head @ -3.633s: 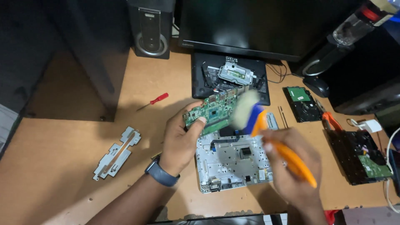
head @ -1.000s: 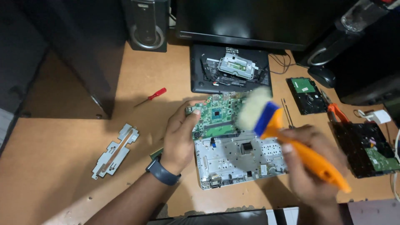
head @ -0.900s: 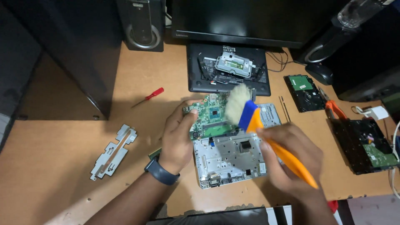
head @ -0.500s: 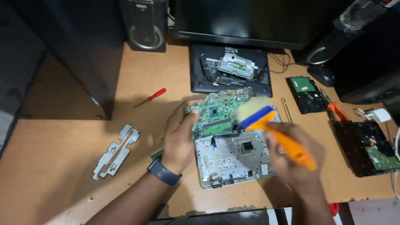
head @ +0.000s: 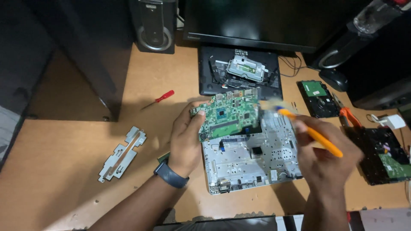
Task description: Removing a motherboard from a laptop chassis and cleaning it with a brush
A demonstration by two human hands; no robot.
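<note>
**A:** We're over a tan wooden desk [head: 64, 171], a dark monitor [head: 274, 21] along the far edge and a speaker [head: 153, 25] at its left. What are the fingers doing?

**B:** Left hand [head: 186, 139]: fingers curled round the left edge of a green circuit board [head: 229, 114], thumb on top, holding it tilted above a silver metal chassis [head: 250, 158] that lies flat on the desk. Dark watch [head: 171, 174] on that wrist.

**A:** And the other side?

**B:** Right hand [head: 325, 160] is closed tight round the orange handle of a brush [head: 310, 132]. The bristle end sits at the board's right edge, blurred, so I can't tell whether it's touching.

**A:** Work outward for me.

**B:** Just beyond the board, an open black laptop base [head: 239, 77] with a silver plate inside. Right of it, a small drive with a green board face [head: 317, 97], then orange-handled pliers [head: 347, 116], and near the right edge a black unit [head: 385, 158] with another green board showing.

**A:** Left half?

**B:** A red-handled screwdriver [head: 159, 99] lies well apart from the left hand, farther back. Nearer, a flat silver metal bracket [head: 122, 153] rests alone on the wood.
</note>
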